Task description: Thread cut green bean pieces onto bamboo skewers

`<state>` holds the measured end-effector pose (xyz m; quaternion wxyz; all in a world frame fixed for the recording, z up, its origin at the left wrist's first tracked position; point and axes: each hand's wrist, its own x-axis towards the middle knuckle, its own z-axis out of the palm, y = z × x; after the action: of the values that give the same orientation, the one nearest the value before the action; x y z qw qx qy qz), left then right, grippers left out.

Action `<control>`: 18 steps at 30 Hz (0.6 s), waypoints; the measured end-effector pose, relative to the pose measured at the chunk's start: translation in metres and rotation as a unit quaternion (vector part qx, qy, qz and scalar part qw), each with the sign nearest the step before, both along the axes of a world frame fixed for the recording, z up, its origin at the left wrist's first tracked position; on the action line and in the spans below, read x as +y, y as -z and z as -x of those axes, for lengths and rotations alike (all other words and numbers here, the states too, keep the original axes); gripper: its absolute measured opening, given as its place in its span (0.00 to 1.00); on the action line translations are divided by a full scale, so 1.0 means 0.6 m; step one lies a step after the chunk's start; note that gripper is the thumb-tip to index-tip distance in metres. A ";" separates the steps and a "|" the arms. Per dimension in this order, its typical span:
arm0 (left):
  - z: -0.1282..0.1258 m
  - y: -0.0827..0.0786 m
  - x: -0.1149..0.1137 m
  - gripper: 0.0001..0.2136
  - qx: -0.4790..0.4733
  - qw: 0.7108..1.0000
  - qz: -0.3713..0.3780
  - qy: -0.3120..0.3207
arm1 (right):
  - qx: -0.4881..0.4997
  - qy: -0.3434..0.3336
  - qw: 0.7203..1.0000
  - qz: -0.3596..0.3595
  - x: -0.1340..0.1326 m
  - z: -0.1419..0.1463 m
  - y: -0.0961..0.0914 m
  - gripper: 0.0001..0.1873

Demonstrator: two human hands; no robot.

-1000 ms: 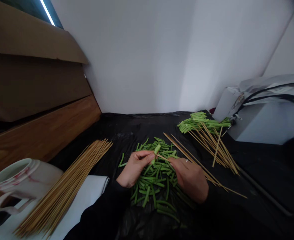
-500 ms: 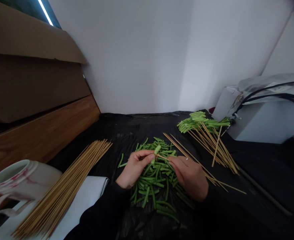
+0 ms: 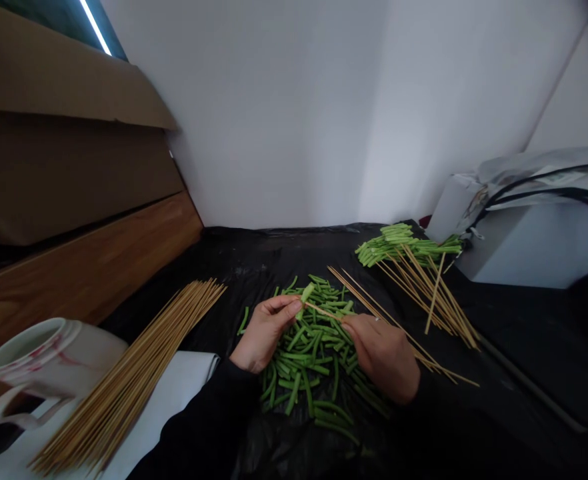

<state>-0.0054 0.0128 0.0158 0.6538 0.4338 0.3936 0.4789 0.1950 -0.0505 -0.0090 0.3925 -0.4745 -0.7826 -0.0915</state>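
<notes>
My left hand (image 3: 265,329) pinches a short green bean piece (image 3: 306,294) above a loose pile of cut green beans (image 3: 310,357) on black plastic sheeting. My right hand (image 3: 384,355) grips a thin bamboo skewer (image 3: 327,311) whose tip meets the bean piece in my left fingers; its tail runs out past my right wrist. Both sleeves are black.
A thick bundle of bare bamboo skewers (image 3: 124,383) lies at the left over white paper (image 3: 174,400). A white mug (image 3: 39,363) stands at the far left. Several bean-loaded skewers (image 3: 414,267) lie at the back right by a grey bag (image 3: 534,213). A wooden ledge (image 3: 74,267) borders the left.
My left hand has shifted slightly left with the bean piece, and the skewer tip in my right hand has followed it. The view has wobbled a little.
</notes>
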 end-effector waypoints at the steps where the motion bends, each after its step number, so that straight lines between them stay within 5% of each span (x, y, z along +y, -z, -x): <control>1: 0.000 0.000 0.000 0.10 -0.001 1.000 -0.001 0.005 | -0.001 0.000 1.000 0.002 0.000 0.000 0.001 0.13; 18: -0.015 0.011 -0.009 0.09 0.060 0.996 -0.048 0.045 | 0.001 0.004 1.000 -0.001 -0.001 0.004 0.001 0.12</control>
<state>0.0037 0.0075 0.0092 0.6284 0.5102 0.3890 0.4399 0.1926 -0.0513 -0.0094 0.3930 -0.4775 -0.7802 -0.0935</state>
